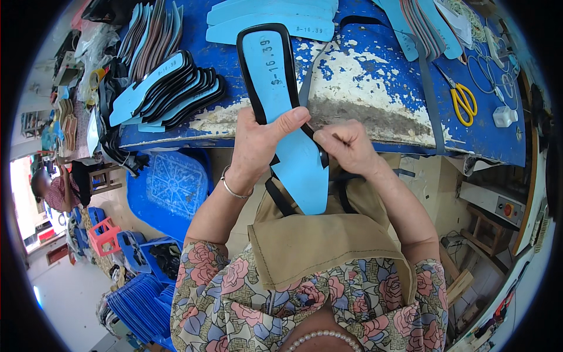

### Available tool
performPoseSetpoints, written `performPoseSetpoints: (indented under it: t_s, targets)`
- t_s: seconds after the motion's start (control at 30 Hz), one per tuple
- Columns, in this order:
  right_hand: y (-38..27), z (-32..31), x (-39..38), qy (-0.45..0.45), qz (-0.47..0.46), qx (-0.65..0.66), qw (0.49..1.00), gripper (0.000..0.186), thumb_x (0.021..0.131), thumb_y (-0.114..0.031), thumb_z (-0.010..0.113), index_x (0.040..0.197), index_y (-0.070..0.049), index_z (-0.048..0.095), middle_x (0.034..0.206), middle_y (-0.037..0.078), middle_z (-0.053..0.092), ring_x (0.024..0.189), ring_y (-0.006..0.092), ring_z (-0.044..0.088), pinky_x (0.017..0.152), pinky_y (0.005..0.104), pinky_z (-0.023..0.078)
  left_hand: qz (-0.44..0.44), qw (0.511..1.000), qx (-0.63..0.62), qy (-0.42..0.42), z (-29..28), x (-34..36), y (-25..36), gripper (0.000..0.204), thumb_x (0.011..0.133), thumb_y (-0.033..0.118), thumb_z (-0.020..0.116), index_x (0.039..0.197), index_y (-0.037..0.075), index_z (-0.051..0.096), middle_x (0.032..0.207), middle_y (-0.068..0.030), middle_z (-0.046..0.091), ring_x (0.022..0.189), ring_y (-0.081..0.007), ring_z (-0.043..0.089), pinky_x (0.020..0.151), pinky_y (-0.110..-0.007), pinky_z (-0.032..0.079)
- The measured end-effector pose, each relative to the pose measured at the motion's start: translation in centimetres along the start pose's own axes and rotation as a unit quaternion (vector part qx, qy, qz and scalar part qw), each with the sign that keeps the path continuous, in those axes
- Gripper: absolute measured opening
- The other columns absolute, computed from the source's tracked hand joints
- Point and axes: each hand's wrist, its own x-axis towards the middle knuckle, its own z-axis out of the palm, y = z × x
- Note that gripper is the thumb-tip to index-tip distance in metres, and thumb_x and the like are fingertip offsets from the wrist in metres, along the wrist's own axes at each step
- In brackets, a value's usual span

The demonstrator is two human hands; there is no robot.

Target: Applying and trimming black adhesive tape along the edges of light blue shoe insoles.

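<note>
Between my hands is a light-blue shoe insole [272, 88], its wide end pointing away and its narrow end toward my apron. A black edging strip [241, 64] wraps its rim around the wide end and along both sides. My left hand [255, 138] grips the middle, thumb lying across the blue face. At the right side of the insole, my right hand [352, 145] is closed with its fingers pressed on the black edging. The narrow end is bare blue, with loose strip ends beside it.
Black-edged insoles [170, 88] lie piled on the blue worktable [375, 50], near more stacked insoles [149, 35]. Blue pieces [270, 20] lie at the back. To the right are yellow-handled scissors [463, 104], a dark strap [431, 94] and a small white bottle [504, 117]. A blue stool [170, 185] stands below left.
</note>
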Motion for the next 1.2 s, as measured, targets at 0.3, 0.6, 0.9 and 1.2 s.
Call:
performPoseSetpoints:
  t_s: [0.3,0.6,0.9,1.2]
  targets:
    - [1.8,2.5,-3.4,0.068,0.084,-0.045,0.993,0.026,0.083,-0.019,0.06,0.069,0.0,0.05,0.058,0.01,0.049,0.052,0.0124,0.045,0.048,0.0313,0.039,-0.007,1.0,-0.009,-0.004,-0.6,0.2,-2.5,0.018,0.075,0.013,0.073,0.082,-0.001,0.065,0.073,-0.0069,0.065,0.062,-0.0111,0.06,0.055,-0.023,0.049]
    - [2.6,2.4,-6.4,-0.051,0.021,-0.154,0.987,0.01,0.076,-0.011,0.065,0.074,-0.004,0.058,0.066,0.012,0.058,0.058,0.0263,0.057,0.054,0.0337,0.045,0.098,0.977,-0.17,-0.08,-1.5,1.5,-4.1,0.041,0.079,0.03,0.066,0.102,0.001,0.049,0.06,-0.0077,0.056,0.049,-0.0187,0.056,0.048,-0.028,0.046]
    - [5.1,3.3,-7.7,0.055,0.247,0.267,0.93,0.022,0.086,-0.021,0.06,0.097,-0.001,0.059,0.074,-0.005,0.054,0.068,0.0015,0.045,0.06,0.0201,0.039,0.055,0.823,-0.492,-0.279,0.8,3.2,-4.7,0.053,0.088,0.054,0.032,0.08,0.006,0.051,0.054,-0.0044,0.045,0.049,-0.0144,0.045,0.048,-0.027,0.032]
    - [4.6,5.3,-8.3,0.177,0.164,0.202,0.949,0.016,0.082,-0.015,0.065,0.088,-0.001,0.06,0.069,-0.007,0.054,0.061,0.0002,0.042,0.054,0.0177,0.036,0.0,0.965,-0.258,-0.049,0.7,2.0,-3.3,0.051,0.095,0.044,0.029,0.104,-0.001,0.051,0.072,-0.0068,0.048,0.067,-0.0185,0.048,0.063,-0.035,0.045]
